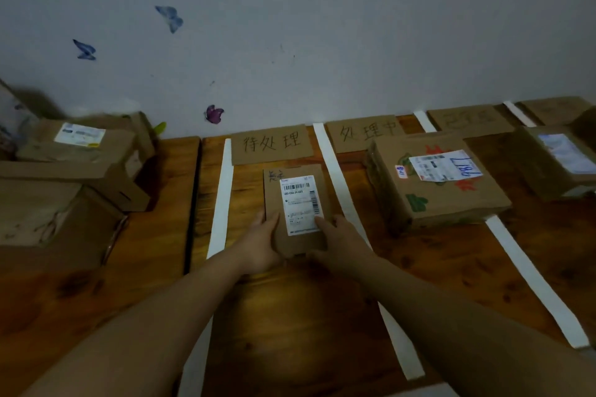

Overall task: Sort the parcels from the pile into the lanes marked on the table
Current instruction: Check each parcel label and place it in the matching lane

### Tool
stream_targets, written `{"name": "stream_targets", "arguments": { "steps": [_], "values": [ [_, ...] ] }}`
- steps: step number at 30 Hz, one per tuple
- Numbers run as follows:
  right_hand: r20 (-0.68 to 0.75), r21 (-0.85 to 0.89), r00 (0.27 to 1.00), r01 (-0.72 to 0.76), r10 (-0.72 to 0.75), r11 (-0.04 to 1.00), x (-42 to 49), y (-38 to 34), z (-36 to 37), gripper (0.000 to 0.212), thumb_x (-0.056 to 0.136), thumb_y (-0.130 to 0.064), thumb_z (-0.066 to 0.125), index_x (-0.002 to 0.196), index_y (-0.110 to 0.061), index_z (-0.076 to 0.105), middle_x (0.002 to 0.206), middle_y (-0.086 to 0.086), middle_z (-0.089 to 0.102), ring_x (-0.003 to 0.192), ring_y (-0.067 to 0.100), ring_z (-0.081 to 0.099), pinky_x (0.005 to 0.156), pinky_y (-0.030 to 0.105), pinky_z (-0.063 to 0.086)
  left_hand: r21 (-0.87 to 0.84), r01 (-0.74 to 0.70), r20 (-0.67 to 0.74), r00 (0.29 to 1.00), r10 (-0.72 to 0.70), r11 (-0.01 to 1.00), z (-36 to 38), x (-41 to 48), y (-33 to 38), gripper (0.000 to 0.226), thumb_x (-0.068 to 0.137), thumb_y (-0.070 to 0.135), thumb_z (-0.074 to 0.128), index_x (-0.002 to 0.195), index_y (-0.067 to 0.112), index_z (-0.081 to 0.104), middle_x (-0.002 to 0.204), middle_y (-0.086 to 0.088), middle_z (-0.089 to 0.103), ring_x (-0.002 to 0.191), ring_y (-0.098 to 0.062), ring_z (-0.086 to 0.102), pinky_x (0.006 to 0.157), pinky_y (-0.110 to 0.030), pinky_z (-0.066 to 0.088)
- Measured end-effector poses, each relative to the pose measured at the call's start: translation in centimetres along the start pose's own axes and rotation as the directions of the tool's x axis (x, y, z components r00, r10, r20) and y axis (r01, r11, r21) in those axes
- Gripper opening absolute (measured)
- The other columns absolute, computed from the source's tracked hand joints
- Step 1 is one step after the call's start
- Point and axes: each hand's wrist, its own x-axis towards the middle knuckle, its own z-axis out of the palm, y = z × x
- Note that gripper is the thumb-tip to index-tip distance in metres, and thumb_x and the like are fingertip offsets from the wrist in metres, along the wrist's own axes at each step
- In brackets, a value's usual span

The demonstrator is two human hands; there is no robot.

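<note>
Currently: small flat brown cardboard parcel (296, 209) with white barcode label, within lane between two white tape strips (222, 193) on brown wooden bench (290, 316). Left hand (258, 245) grips parcel's 7 o'clock edge; right hand (342, 238) grips 5 o'clock edge, forefinger on label. Handwritten cardboard sign (271, 143) at parcel's 12 o'clock. Larger brown carton marked 9817 (438, 184) at 2 o'clock, next lane. Pile of brown cardboard boxes (64, 177) at 9 o'clock.

The wooden table (451, 264) carries white tape strips (335, 171), handwritten cardboard signs (272, 143) and several parcels (458, 203).
</note>
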Motion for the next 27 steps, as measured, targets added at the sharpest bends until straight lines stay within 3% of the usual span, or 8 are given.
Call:
{"name": "stream_targets", "arguments": {
  "steps": [9,15,19,21,24,27],
  "values": [
    [-0.002,-0.112,1.000,0.024,-0.024,0.993,4.5,3.0,-0.8,0.076,0.094,-0.048,0.050,0.153,-0.020,0.011,0.161,0.012,-0.005,0.148,0.033,-0.003,0.119,0.048,0.012,0.107,0.043,-0.004,0.999,-0.043,0.993,1.3,5.4,-0.4,0.102,0.081,0.032,0.071,0.152,0.020,-0.001,0.159,0.002,-0.010,0.146,-0.023,0.008,0.117,-0.034,0.019],
    [0.012,-0.245,0.992,0.125,-0.126,0.961,6.0,2.4,-1.6,0.064,0.097,-0.043,0.043,0.152,-0.023,0.017,0.162,0.008,-0.001,0.149,0.029,-0.007,0.118,0.049,0.005,0.156,0.088,0.028,0.995,-0.093,0.984,0.1,7.3,-0.4,0.094,0.084,0.046,0.063,0.152,0.024,0.002,0.160,0.000,-0.006,0.147,-0.023,0.001,0.119,-0.040,0.011],
    [0.021,-0.250,0.992,0.126,-0.125,0.960,6.5,2.1,-2.0,0.071,0.095,-0.048,0.046,0.153,-0.025,0.014,0.162,0.009,-0.003,0.149,0.028,-0.007,0.118,0.047,0.001,0.074,0.104,-0.101,0.990,-0.096,0.992,-0.6,7.7,-1.1,0.070,0.095,0.040,0.047,0.152,0.025,0.009,0.160,0.001,0.002,0.147,-0.021,0.004,0.119,-0.039,0.012],
    [0.018,-0.279,0.987,0.156,-0.157,0.948,6.8,1.9,-2.0,0.075,0.093,-0.053,0.047,0.154,-0.030,0.009,0.162,0.008,-0.005,0.149,0.028,-0.008,0.118,0.047,0.000,0.211,0.136,-0.210,0.974,-0.091,0.968,-1.5,7.0,-2.8,0.064,0.098,0.034,0.042,0.152,0.025,0.008,0.160,0.001,0.002,0.147,-0.022,0.001,0.118,-0.041,0.011],
    [0.056,-0.299,0.986,0.165,-0.156,0.940,7.3,1.6,-1.7,0.073,0.094,-0.054,0.046,0.153,-0.032,0.010,0.162,0.008,-0.005,0.149,0.029,-0.008,0.118,0.049,0.000,0.430,0.255,-0.178,0.964,-0.196,0.866,-2.6,5.6,-6.5,0.064,0.100,0.036,0.032,0.152,0.020,-0.002,0.160,-0.002,-0.007,0.147,-0.021,-0.006,0.118,-0.044,0.005],
    [0.066,-0.293,0.988,0.152,-0.138,0.944,7.6,1.5,-1.5,0.073,0.094,-0.055,0.046,0.153,-0.031,0.012,0.162,0.008,-0.005,0.149,0.029,-0.008,0.118,0.050,0.001,0.441,0.372,-0.155,0.928,-0.339,0.817,-2.5,4.3,-9.1,0.063,0.101,0.039,0.024,0.151,0.017,-0.007,0.159,-0.001,-0.013,0.146,-0.018,-0.010,0.118,-0.044,0.001]
  ]
}}
